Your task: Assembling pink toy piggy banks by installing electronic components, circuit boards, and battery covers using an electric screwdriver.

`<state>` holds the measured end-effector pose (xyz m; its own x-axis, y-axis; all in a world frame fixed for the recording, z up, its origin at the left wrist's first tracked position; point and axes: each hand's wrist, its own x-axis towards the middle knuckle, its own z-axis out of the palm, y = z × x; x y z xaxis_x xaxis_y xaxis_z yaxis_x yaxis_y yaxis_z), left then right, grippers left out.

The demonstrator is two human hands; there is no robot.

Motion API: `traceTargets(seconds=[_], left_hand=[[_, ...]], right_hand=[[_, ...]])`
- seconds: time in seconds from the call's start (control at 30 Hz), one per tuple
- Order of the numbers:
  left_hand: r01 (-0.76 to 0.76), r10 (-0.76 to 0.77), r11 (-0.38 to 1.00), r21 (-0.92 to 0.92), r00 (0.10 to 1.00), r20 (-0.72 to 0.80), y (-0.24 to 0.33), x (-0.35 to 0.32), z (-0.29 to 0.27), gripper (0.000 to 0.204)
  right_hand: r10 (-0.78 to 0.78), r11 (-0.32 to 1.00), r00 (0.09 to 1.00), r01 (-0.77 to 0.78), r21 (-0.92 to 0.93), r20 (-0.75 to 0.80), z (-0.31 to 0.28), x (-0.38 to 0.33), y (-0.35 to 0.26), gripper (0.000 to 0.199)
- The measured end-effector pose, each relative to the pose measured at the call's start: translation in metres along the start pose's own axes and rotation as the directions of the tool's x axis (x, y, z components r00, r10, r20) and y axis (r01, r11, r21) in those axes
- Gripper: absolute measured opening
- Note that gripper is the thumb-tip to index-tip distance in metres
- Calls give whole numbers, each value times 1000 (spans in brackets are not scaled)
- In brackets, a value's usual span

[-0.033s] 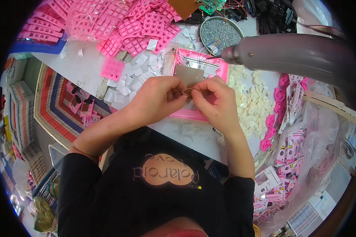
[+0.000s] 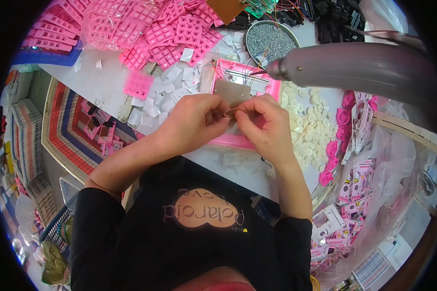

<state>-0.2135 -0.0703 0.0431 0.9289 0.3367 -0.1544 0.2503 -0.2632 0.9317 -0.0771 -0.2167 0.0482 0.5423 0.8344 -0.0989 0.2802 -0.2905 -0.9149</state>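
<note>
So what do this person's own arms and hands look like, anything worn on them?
Both hands, left hand and right hand, are bare: no gloves, and no rings or watch that I can make out. The forearms are uncovered; black sleeves are pushed up near the elbows.

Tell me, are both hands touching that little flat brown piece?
Touching. The head view shows the left hand and right hand pinching the small flat brown piece between their fingertips, no gap showing, above the pink rectangular tray.

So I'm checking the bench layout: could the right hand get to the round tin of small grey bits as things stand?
Probably yes. The tin sits open just beyond the pink tray, but the right hand is pinching a small brown piece, and the grey tool juts across close by.
</note>
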Motion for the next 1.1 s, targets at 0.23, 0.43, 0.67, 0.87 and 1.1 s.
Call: traceTargets(seconds=[0.23, 0.43, 0.67, 0.87, 1.1], left_hand=[[-33, 33, 999, -33, 999, -8, -4, -3, 4, 14], [-31, 23, 993, -110, 997, -74, -6, -4, 12, 14], [-86, 78, 995, -55, 988, -134, -7, -7, 15, 12], [-111, 104, 993, -34, 981, -166, -6, -8, 17, 12], [-176, 184, 982, 62, 968, -168, -4, -8, 13, 13]], right_hand=[[-636, 657, 772, 549, -516, 12, 4, -10, 6, 40], [-590, 741, 807, 533, -409, -16, 8, -12, 9, 41], [-439, 882, 886, 394, -258, -148, 18, -24, 8, 28], [-335, 934, 925, 302, -190, -180, 17, -26, 6, 24], [-565, 767, 817, 466, -442, -118, 18, -18, 7, 21]])
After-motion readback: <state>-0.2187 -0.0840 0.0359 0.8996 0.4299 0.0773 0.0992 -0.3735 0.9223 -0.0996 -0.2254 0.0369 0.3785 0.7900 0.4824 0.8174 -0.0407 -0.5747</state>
